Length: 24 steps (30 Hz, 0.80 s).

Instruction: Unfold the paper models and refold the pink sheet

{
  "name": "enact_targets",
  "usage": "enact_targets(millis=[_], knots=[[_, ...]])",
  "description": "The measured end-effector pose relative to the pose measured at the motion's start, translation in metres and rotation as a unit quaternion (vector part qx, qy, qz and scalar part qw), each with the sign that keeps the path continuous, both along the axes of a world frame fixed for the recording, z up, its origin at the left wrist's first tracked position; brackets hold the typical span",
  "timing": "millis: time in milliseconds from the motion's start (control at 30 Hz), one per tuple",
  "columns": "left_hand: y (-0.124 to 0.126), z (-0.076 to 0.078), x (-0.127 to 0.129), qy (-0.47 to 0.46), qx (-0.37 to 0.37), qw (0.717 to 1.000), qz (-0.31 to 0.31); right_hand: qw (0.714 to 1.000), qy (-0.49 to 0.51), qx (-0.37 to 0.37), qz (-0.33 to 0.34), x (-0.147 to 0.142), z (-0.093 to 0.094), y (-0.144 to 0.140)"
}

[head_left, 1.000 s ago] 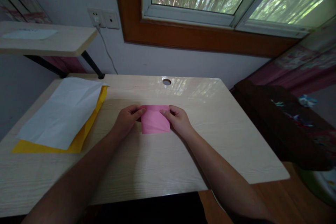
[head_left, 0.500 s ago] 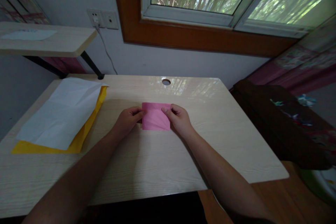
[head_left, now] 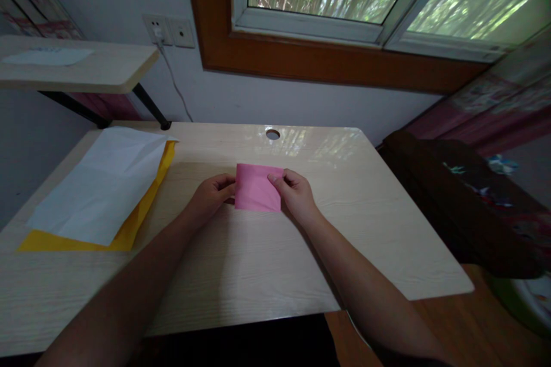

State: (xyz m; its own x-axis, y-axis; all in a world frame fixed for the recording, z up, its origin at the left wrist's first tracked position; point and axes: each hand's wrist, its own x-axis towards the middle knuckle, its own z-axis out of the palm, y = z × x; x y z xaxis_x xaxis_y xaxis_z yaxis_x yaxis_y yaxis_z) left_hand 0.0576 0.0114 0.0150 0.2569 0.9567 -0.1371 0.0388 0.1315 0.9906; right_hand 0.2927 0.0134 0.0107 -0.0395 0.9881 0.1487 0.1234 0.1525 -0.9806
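Your left hand [head_left: 210, 195] pinches the left edge of the pink paper [head_left: 257, 187], fingers curled closed on it. Your right hand [head_left: 295, 194] grips the right edge the same way, thumb on top near the upper right corner. The paper sits at the middle of the desk [head_left: 241, 264], slightly toward the far edge, below the round cable hole [head_left: 272, 134].

Compared with one second ago, the paper has shifted a little toward the far edge, and its lower edge now appears lifted off the desk. Judge this as a fold being worked or checked between both hands.

At the left edge of the desk, a white sheet [head_left: 101, 183] lies on a yellow sheet [head_left: 129, 229], well apart from your hands.
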Motion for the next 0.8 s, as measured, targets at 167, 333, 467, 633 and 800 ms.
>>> enact_targets(millis=[167,333,467,633,800], knots=[[-0.0027,0.0010,0.0018,0.056,0.022,0.997,-0.054,0.999,-0.011,0.002,0.032,-0.0008,0.0017,-0.0014],[-0.0030,0.0034,0.0032,0.064,0.021,0.997,-0.037,1.000,-0.009,0.008,0.013,0.0000,0.0007,-0.0014],[-0.0018,0.0057,0.0036,0.089,0.031,0.996,-0.003,1.000,-0.014,0.007,-0.018,0.0003,-0.0011,-0.0001],[0.0009,0.0025,0.0014,0.103,0.049,0.993,0.018,0.999,-0.017,0.027,-0.039,0.0001,-0.0019,0.0007],[0.0030,-0.0034,0.0002,0.088,0.051,0.994,0.032,0.998,-0.008,0.033,-0.056,0.0009,-0.0038,0.0027]])
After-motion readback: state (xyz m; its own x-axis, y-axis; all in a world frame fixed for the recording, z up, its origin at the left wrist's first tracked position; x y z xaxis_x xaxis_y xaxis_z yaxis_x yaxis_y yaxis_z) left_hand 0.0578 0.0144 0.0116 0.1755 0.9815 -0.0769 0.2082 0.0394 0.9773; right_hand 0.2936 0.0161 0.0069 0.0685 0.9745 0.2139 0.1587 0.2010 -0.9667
